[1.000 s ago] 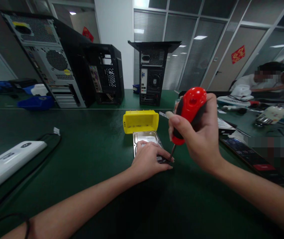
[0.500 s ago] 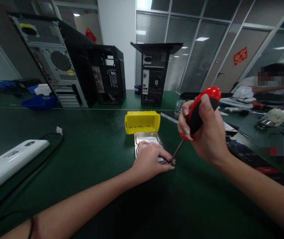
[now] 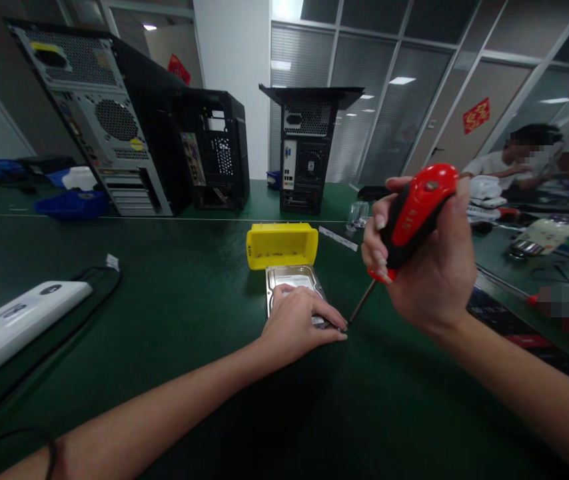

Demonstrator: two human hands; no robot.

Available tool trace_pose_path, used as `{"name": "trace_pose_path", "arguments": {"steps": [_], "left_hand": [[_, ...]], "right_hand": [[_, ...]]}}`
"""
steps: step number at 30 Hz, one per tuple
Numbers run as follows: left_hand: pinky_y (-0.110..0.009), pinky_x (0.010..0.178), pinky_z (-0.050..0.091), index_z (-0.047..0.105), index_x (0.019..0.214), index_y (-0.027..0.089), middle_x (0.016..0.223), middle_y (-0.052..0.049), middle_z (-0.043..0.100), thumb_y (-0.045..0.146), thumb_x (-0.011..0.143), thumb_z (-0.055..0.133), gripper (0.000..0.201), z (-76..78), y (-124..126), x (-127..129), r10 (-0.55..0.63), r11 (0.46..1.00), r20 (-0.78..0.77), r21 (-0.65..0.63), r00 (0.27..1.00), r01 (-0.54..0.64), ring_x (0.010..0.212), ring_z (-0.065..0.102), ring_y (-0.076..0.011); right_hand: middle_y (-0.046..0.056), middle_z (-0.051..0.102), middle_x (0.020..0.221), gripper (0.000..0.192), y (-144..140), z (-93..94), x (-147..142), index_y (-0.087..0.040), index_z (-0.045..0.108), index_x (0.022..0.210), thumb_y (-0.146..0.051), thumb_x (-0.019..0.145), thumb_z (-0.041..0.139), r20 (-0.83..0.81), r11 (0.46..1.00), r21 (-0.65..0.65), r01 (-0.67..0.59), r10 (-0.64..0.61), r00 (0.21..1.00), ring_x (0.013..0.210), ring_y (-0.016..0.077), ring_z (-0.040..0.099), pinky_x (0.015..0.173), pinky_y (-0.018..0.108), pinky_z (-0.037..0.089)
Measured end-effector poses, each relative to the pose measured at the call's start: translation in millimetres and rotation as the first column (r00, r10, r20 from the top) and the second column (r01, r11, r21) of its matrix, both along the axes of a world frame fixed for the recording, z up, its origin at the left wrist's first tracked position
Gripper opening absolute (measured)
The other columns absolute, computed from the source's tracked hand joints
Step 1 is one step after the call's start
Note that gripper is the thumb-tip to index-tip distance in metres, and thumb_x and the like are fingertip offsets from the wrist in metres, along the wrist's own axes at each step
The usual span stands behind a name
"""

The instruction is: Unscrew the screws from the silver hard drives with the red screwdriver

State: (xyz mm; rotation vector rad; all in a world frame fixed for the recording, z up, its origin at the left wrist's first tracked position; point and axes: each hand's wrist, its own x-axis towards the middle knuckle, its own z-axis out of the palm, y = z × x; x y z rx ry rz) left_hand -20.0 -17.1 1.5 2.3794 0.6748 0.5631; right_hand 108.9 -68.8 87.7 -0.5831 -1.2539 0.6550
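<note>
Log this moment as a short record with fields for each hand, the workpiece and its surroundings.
left hand: flat on the hard drive, pressing it down
right hand: closed grip on the red-and-black screwdriver
screwdriver tip: at the drive's near right corner, beside the left fingertips
screwdriver angle: tilted, handle up and to the right
hard drive: flat on the green table
yellow bin: just behind the drive
background: three computer towers

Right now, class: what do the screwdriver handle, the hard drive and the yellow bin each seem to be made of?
Screwdriver handle: glossy red hard plastic with matt black inserts, probably rubber. Hard drive: bare metal, judging by its silvery, dully reflecting lid. Yellow bin: moulded plastic, even colour, soft sheen, rounded rim.
</note>
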Motion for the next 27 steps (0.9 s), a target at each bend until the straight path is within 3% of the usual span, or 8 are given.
{"name": "trace_pose_path", "arguments": {"steps": [10, 17, 27], "left_hand": [[-0.046, 0.097, 0.025, 0.074, 0.083, 0.028, 0.096, 0.003, 0.074, 0.032, 0.072, 0.075, 0.011, 0.5, 0.2, 0.4, 0.008, 1.0, -0.011, 0.019, 1.0, -0.007, 0.098, 0.06, -0.0235], [-0.043, 0.095, 0.026, 0.074, 0.082, 0.029, 0.092, 0.005, 0.075, 0.031, 0.072, 0.076, 0.011, -1.1, -0.2, 0.9, 0.015, 0.999, 0.002, 0.031, 1.0, -0.015, 0.096, 0.061, -0.0223], [-0.046, 0.096, 0.025, 0.074, 0.083, 0.029, 0.094, 0.004, 0.075, 0.031, 0.073, 0.074, 0.01, 0.2, 0.4, -0.5, -0.003, 1.0, -0.007, 0.018, 1.0, 0.003, 0.098, 0.06, -0.023]], "right_hand": [[0.002, 0.042, 0.074, 0.033, 3.3, -8.5, -4.8, -0.03, 0.055, 0.096, -0.057, 0.085, 0.041, -0.034, 0.997, -0.047, 0.066, -0.067, 0.997, 0.045, 0.0098, 0.034, 0.033, 0.022, 0.025], [0.001, 0.04, 0.073, 0.033, 5.9, -11.8, -4.0, -0.029, 0.056, 0.096, -0.055, 0.088, 0.039, -0.057, 0.997, 0.043, 0.067, -0.064, 0.996, 0.045, 0.0086, 0.035, 0.032, 0.022, 0.025], [0.001, 0.038, 0.071, 0.034, 4.1, -7.5, -4.9, -0.03, 0.056, 0.095, -0.056, 0.088, 0.035, -0.038, 0.993, 0.037, 0.114, -0.112, 0.993, 0.044, 0.0099, 0.032, 0.033, 0.023, 0.022]]}}
